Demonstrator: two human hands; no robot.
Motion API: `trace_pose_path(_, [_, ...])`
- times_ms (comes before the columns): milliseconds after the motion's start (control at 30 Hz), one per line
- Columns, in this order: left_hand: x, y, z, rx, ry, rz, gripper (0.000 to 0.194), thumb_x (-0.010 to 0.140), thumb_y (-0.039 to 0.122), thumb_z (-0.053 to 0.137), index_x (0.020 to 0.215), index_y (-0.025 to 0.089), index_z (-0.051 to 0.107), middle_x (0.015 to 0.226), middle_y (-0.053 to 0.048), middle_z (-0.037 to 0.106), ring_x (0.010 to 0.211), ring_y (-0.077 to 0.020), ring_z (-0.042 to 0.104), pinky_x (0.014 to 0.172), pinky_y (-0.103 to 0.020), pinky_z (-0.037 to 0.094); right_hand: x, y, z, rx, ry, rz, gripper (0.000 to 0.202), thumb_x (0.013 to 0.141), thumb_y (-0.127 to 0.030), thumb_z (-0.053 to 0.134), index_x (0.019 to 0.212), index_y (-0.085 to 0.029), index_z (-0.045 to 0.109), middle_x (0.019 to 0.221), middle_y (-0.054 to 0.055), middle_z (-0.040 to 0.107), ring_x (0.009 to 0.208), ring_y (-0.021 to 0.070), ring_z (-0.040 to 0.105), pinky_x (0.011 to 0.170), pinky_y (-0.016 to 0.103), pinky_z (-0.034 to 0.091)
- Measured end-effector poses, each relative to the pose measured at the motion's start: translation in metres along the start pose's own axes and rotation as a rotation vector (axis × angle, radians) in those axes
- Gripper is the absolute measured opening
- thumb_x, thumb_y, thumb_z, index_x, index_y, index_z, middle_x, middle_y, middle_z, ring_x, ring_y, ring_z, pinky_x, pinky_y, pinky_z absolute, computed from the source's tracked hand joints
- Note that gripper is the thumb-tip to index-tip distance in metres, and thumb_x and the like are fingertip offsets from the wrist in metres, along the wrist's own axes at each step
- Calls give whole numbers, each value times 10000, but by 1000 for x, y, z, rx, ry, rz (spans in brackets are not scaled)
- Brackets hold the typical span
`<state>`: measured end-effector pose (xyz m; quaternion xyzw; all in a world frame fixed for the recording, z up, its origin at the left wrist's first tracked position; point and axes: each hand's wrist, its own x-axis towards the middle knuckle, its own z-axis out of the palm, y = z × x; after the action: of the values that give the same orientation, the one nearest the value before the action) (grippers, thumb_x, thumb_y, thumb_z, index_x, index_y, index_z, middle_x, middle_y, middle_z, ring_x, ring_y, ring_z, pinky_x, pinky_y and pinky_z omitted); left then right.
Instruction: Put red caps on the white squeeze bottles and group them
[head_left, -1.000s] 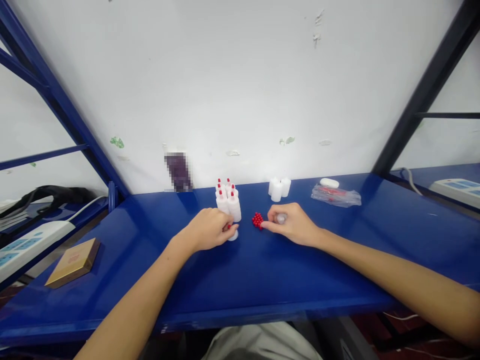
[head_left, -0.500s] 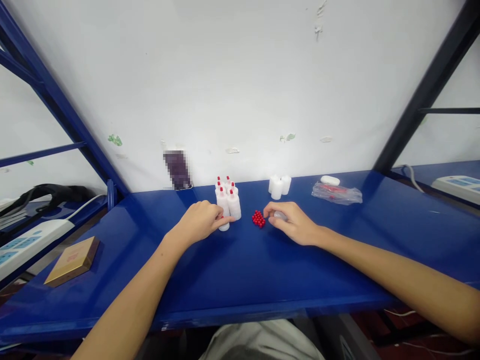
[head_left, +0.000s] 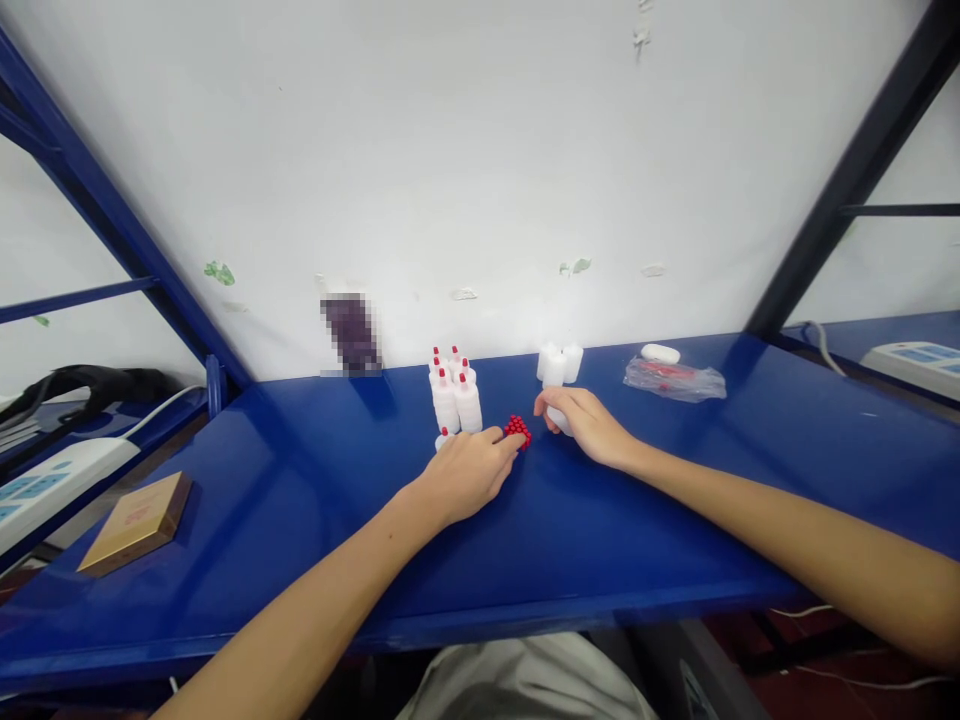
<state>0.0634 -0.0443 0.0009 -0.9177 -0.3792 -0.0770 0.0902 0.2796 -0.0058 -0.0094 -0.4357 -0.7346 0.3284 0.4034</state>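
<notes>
My left hand [head_left: 472, 470] stretches its fingers onto a small heap of red caps [head_left: 516, 428], fingertips touching the near side. It is open; whether a cap lies under the fingertips is hidden. My right hand [head_left: 589, 425] is closed around a small white bottle [head_left: 559, 421], partly covered by the fingers. Left of the heap, several white bottles with red-tipped nozzles [head_left: 456, 400] stand upright in a group. One more capped bottle [head_left: 443, 438] is half hidden behind my left hand.
Several white bottles without red tips [head_left: 559, 362] stand near the wall. A clear plastic bag [head_left: 675, 378] with red contents lies right of them, a white oval object [head_left: 661, 354] behind it. A gold box [head_left: 137, 523] sits at the left of the blue table [head_left: 570, 560].
My left hand has left the front capped bottle and moved right to the red caps. My right hand keeps its white bottle, now slightly farther from me.
</notes>
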Motion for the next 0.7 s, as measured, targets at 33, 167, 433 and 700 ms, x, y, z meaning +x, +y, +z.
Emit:
trace_pose_path(33, [0,-1,-1,-5,-8,11,351,1019,273,343,1290,225,559,955,-66,662,697,-186,661,548,-260,470,0,1,0,24,4,16,403,962,-434,358,779,-169,600,602,-9,556,586,152,539,612,271,413])
trace_pose_path(167, [-3,0,-4,-24,-16,50,333,1017,286,365,1257,229,589,981,-60,662,707,-184,663,545,-263,471,-2,-1,1,65,27,53,414,960,-466,366,782,-171,596,565,-23,522,506,142,526,546,265,417])
trace_pose_path(433, [-3,1,1,-165,99,69,189,973,273,496,1045,207,657,917,-27,668,695,-141,627,539,-227,413,-9,-16,4,-69,20,-29,444,947,-410,386,613,-173,559,550,-9,507,517,136,514,575,271,386])
trace_pose_path(700, [-3,4,2,-478,481,21,184,975,290,520,1055,190,652,735,9,620,611,-92,531,579,-211,390,-24,-23,8,24,-198,-154,501,980,-442,291,632,-178,537,575,22,549,540,147,525,571,266,410])
